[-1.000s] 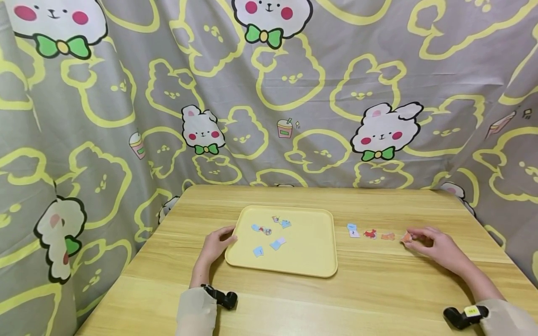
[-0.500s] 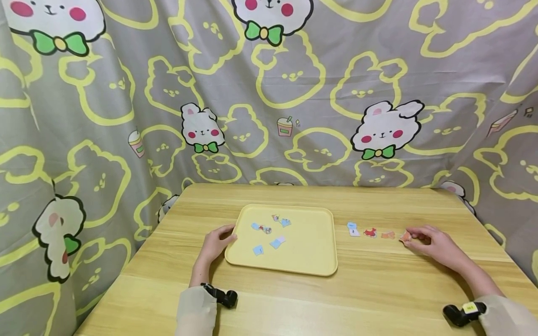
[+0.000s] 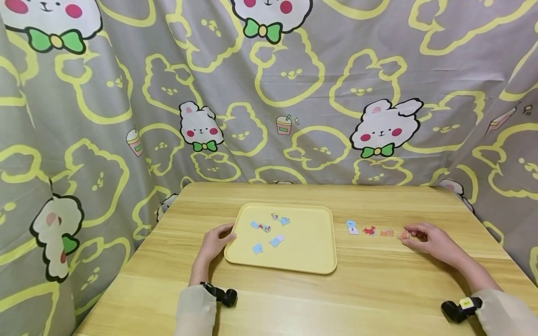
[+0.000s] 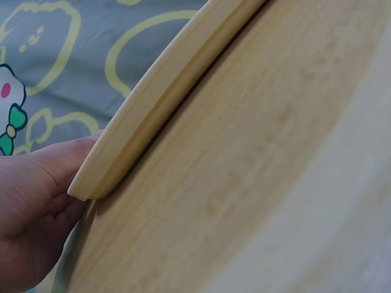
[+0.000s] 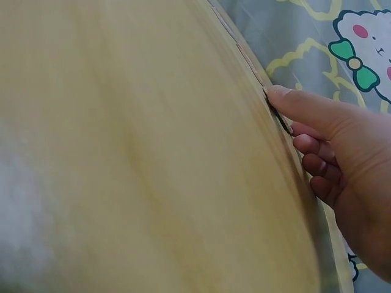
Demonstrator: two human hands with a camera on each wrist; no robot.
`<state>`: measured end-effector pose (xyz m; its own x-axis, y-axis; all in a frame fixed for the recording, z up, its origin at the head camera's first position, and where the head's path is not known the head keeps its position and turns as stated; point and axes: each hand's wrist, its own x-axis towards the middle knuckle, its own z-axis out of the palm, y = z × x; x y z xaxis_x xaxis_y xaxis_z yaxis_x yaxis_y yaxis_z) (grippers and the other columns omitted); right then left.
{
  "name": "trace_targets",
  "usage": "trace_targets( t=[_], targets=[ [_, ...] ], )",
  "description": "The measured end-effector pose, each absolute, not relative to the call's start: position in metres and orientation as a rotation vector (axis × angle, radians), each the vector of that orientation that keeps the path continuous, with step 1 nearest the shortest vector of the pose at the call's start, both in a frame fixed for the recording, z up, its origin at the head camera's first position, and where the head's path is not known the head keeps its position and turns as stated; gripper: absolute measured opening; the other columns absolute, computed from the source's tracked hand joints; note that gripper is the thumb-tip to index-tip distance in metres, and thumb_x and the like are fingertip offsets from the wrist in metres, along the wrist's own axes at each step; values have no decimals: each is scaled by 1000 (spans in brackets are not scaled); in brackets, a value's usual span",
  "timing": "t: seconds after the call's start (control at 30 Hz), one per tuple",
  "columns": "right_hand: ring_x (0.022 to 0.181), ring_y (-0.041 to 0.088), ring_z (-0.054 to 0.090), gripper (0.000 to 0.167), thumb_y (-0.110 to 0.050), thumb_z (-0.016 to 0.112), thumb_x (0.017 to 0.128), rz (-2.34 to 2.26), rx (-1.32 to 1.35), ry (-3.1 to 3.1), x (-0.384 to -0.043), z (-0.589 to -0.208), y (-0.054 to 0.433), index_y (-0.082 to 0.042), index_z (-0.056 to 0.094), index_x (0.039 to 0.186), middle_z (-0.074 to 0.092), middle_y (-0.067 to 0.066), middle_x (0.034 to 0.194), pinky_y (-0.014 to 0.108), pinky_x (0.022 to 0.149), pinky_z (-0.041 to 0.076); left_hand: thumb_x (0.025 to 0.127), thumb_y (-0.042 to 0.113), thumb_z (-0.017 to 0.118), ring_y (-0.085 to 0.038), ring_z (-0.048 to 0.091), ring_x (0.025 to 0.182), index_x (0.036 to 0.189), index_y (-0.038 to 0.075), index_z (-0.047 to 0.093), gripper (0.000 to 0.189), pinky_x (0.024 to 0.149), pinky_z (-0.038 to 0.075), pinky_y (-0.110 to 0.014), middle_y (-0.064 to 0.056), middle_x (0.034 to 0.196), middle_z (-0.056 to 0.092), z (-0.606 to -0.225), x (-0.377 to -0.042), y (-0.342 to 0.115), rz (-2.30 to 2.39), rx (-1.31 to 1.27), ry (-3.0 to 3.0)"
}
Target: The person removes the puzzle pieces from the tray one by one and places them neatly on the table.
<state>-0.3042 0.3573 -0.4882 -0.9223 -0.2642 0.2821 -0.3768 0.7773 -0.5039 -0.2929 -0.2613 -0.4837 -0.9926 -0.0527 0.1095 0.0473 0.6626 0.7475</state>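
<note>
In the head view, a yellow tray [image 3: 311,242] lies on the table with several small blue and multicoloured puzzle pieces [image 3: 258,248] on it. My left hand [image 3: 215,242] grips the tray's left rim; the left wrist view has that hand [image 4: 36,201] at the rim's corner. To the right of the tray runs a row of pieces: a blue and white one [image 3: 352,227], a red one [image 3: 369,231] and a pale orange one [image 3: 386,233]. At the row's right end, my right hand [image 3: 433,240] pinches an orange puzzle piece [image 3: 403,234], partly covered by the fingertips.
The wooden table [image 3: 286,303] reaches back to a grey patterned curtain [image 3: 269,93], which also hangs at both sides. A black wrist camera [image 3: 220,295] sits on the left sleeve, another wrist camera [image 3: 460,309] on the right.
The right hand has shifted slightly left with the orange puzzle piece, closer to the pale orange one. The left hand stays on the tray. The head view has tilted a little.
</note>
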Motion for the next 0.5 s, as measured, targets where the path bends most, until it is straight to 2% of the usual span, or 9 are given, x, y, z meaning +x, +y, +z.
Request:
trace_targets(
  t=[0.5],
  targets=[
    [77, -7, 43, 47, -24, 77, 84, 851, 543, -2782, -305, -489, 356, 8, 66, 117, 60, 2, 93, 15, 62, 41, 92, 22, 68, -37, 52, 132, 134, 9, 61, 44, 113, 41, -51, -17, 135, 62, -482, -292, -262, -1234, -17, -2755]
  ],
)
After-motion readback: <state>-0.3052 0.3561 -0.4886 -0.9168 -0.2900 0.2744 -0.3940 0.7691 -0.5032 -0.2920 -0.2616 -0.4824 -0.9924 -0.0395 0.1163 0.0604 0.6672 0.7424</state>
